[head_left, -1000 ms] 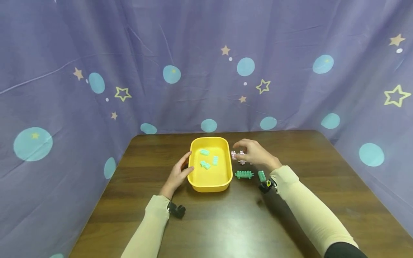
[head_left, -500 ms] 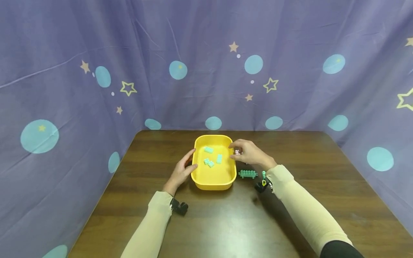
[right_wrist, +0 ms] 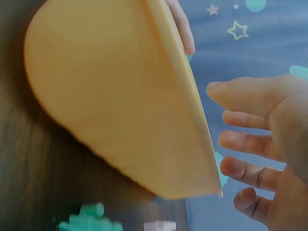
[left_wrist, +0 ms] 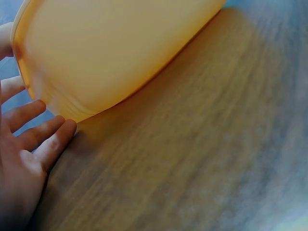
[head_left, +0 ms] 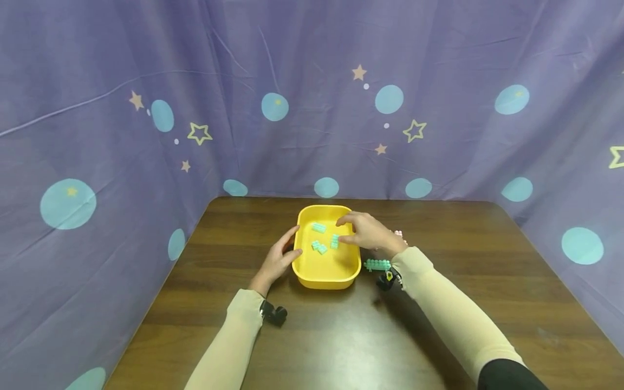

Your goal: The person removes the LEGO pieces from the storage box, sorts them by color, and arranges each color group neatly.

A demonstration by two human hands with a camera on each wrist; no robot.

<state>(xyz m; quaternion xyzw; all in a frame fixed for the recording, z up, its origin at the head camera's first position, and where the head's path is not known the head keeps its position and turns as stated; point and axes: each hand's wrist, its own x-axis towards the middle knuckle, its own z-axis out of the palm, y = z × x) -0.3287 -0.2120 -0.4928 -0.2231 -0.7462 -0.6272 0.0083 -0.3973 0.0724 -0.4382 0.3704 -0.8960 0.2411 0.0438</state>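
In the head view, my left hand holds the left wall of a yellow tray, thumb over the rim and fingers outside. In the left wrist view, several fingertips rest against the tray's outer wall. My right hand hovers over the tray's right side, fingers loosely bent. The right wrist view shows nothing between its fingers, which are apart from the rim. Inside the tray lie mint-green toy bricks: one at the back, one at the right and a small cluster.
Right of the tray on the wooden table lies a green studded block piece. Pink bricks show partly behind my right hand and wrist. A purple curtain hangs behind the table.
My right hand has moved left, from above the pink bricks to over the tray. My left hand keeps its hold on the tray wall. The head view has shifted slightly.
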